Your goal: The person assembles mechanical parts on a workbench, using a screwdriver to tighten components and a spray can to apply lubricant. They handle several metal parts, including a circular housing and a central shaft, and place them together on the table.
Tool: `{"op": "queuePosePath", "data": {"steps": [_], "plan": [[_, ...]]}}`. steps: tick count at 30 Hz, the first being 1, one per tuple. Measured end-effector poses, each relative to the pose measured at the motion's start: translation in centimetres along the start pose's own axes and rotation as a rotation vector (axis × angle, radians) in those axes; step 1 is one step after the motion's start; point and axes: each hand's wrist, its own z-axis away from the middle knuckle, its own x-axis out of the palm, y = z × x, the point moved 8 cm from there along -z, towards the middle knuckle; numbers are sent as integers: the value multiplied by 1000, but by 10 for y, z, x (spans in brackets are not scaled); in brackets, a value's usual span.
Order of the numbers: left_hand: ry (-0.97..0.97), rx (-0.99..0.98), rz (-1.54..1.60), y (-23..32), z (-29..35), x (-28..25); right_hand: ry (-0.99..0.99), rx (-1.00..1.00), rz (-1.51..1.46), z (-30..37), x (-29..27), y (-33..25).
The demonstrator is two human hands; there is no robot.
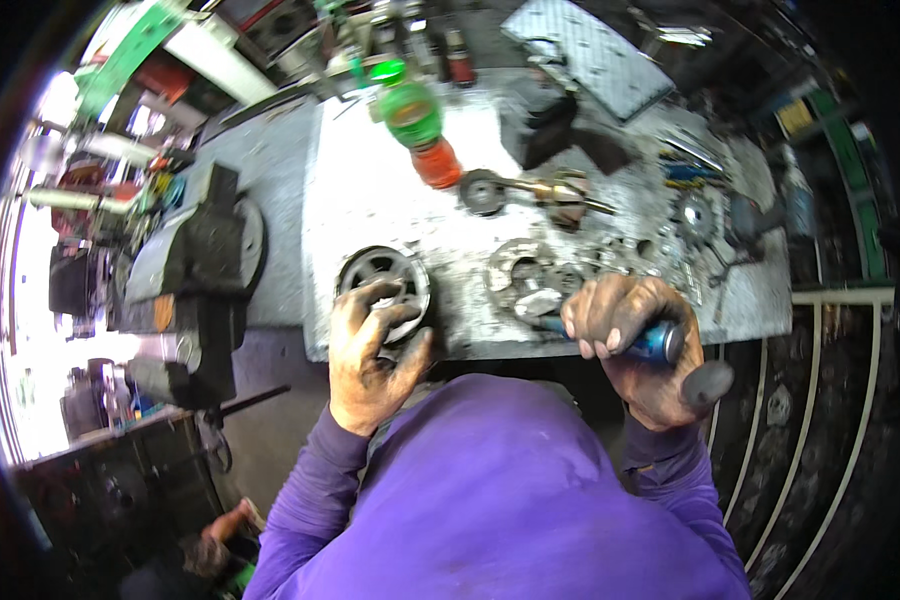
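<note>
Near the bench's front edge, my left hand (366, 365) has its fingers bent over the rim of a round, hollow metal housing (415, 268), with the thumb at its near right side. The fingers cover part of the housing's inside. Farther right, my right hand (625, 325) is wrapped round a blue-handled tool (662, 343). A dark rounded end (708, 383) shows below that fist; the tool's exact kind is unclear. Just left of the fist lies a round metal plate (510, 268) with openings. Behind it rests an armature with a brass-coloured shaft (530, 188).
A green-capped bottle (410, 110) with orange lower part stands at the back of the bench (350, 205). To the left is a large bench vise (185, 270). Small metal parts (645, 250) and a toothed disc (695, 215) lie right. Another person (210, 550) is low left.
</note>
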Motion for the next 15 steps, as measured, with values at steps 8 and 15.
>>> {"op": "queuePosePath", "data": {"steps": [8, 15], "plan": [[109, -218, -120, -89, 39, -16, -149, -37, 143, -69, 97, 90], [7, -86, -190, -96, 2, 28, -117, -75, 232, -86, 108, 118]]}}
